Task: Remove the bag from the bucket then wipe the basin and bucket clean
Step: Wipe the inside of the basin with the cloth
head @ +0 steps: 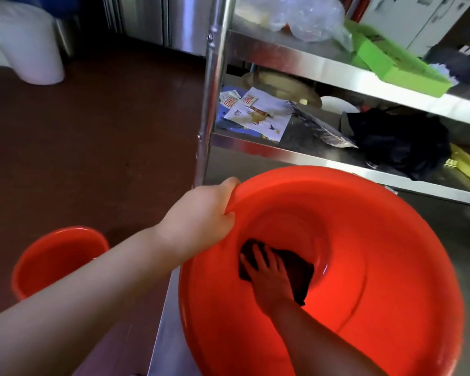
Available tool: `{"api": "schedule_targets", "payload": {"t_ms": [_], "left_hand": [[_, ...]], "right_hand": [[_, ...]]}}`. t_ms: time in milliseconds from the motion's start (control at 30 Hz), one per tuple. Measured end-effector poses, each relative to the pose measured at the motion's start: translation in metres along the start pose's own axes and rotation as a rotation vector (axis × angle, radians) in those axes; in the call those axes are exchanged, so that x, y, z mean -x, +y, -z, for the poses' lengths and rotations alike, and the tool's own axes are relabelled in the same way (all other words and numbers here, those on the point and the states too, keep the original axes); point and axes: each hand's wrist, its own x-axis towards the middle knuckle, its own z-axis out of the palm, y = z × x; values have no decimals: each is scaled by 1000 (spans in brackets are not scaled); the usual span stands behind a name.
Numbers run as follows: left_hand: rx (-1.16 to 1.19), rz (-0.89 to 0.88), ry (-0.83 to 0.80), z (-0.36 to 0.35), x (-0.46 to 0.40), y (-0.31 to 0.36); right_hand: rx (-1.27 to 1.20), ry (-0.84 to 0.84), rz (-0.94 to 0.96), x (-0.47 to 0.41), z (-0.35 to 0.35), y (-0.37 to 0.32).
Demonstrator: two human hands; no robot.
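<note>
While the head camera looked down, the left hand (201, 210) gripped the near-left rim of the red basin (377, 240), thumb inside the lip and fingers curled under it; the basin was tilted toward the camera and rested on a steel surface (168, 321) beside a steel shelf rack (296, 153); the right hand (269, 275) lay inside the basin with fingers straight and spread, pressing a dark cloth (293, 270) flat against the bottom; the cloth showed on both sides of the hand. A red bucket (52, 256) stood on the brown floor (92, 131) at lower left, partly hidden by the left forearm; no bag showed in the part of it in view. Papers (258, 115), a black bag (402, 142) and a green box (391, 63) lay on the rack's shelves; a white bin (30, 44) stood at upper left.
</note>
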Motion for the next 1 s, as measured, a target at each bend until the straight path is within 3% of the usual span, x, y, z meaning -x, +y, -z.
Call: {"api": "schedule_targets", "payload": {"t_ms": [67, 233, 433, 733, 1000], "left_hand": [[3, 11, -28, 5, 3, -5], [36, 10, -82, 9, 16, -13], [89, 43, -115, 12, 20, -28], [141, 68, -103, 13, 27, -41], [150, 106, -83, 13, 28, -48]], "right_hand": [[79, 38, -11, -4, 10, 8], [22, 152, -442, -16, 37, 50], [-11, 152, -528, -35, 51, 52], [181, -118, 81, -42, 21, -10], [233, -169, 248, -37, 22, 2]]}}
